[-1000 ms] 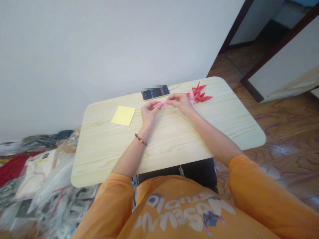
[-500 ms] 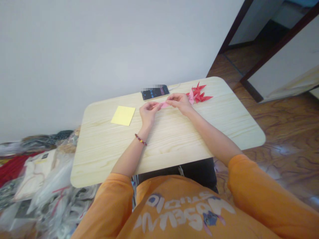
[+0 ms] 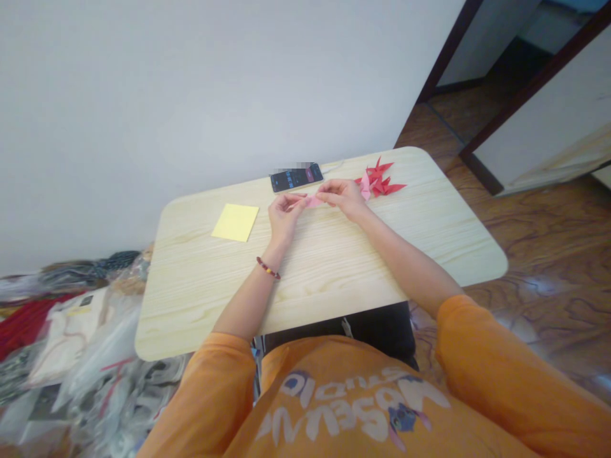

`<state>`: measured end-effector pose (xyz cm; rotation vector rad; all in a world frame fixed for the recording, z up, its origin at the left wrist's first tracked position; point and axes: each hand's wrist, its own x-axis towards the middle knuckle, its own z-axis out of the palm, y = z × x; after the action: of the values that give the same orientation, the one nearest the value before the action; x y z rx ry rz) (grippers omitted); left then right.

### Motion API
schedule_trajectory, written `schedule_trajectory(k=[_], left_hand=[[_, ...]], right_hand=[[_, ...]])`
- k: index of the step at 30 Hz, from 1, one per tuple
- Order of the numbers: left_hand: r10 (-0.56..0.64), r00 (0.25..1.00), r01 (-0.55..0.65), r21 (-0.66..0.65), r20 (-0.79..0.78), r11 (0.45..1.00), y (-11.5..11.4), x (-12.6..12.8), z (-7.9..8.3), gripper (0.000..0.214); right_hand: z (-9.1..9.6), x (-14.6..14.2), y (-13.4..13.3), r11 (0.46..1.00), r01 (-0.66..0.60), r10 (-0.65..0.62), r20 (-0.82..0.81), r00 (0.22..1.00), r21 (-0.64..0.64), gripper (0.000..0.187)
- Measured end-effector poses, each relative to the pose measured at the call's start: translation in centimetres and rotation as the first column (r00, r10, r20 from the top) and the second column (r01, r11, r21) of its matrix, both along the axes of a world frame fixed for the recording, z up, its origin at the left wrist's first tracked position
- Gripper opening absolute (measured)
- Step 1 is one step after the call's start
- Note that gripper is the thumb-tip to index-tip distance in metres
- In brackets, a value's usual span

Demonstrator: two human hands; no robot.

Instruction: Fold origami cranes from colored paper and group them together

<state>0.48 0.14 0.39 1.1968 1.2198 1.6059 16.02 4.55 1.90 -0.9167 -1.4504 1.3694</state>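
Observation:
A small folded pink paper (image 3: 312, 201) lies between my two hands near the far side of the light wooden table (image 3: 334, 267). My left hand (image 3: 282, 216) pinches its left end with curled fingers; a beaded bracelet sits on that wrist. My right hand (image 3: 344, 196) grips its right end, fingers closed over it. Just beyond my right hand lies a cluster of folded red paper shapes (image 3: 383, 179) with one pink one (image 3: 365, 185).
A dark phone (image 3: 296, 177) lies at the table's far edge by the white wall. A yellow paper square (image 3: 235, 222) rests left of my hands. Bags and cloth are heaped on the floor at left (image 3: 67, 343). Wooden floor and a doorway are at right.
Both hands stay on the pink paper; my left fingers have shifted slightly along it. Nothing else moved.

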Motion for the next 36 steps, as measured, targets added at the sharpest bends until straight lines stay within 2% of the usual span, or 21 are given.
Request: schedule_trajectory(k=[4,11,16,23,32,36], left_hand=[[-0.045,0.998,0.048,0.06,-0.045,0.997,-0.2,-0.1,0.3,0.023],[-0.077,0.975,0.089,0.049,-0.211,0.995,-0.4,-0.7,0.6,0.025],[-0.091,0.962,0.108,0.053,-0.256,0.993,-0.5,-0.7,1.1,0.022],[-0.096,0.977,0.098,0.001,-0.191,0.995,-0.5,-0.8,1.5,0.021],[-0.153,0.985,0.136,-0.183,-0.08,0.974,0.1,-1.8,0.9,0.03],[-0.176,0.983,0.162,-0.222,-0.045,0.962,0.4,-2.6,0.6,0.028]], right_hand=[[0.2,0.1,-0.2,1.0,0.002,-0.004,0.066,0.998,0.031,0.021],[0.8,0.2,-0.6,0.991,-0.021,-0.007,0.207,0.978,0.133,0.013],[0.6,0.1,-0.4,0.994,-0.058,0.041,0.182,0.983,0.094,0.012],[0.3,0.1,-0.2,0.993,-0.094,0.101,0.091,0.991,-0.077,0.018],[0.0,0.5,0.2,0.988,-0.09,0.101,0.083,0.991,-0.122,0.021],[0.0,0.9,0.6,0.99,-0.061,0.071,0.076,0.995,-0.129,0.02]])
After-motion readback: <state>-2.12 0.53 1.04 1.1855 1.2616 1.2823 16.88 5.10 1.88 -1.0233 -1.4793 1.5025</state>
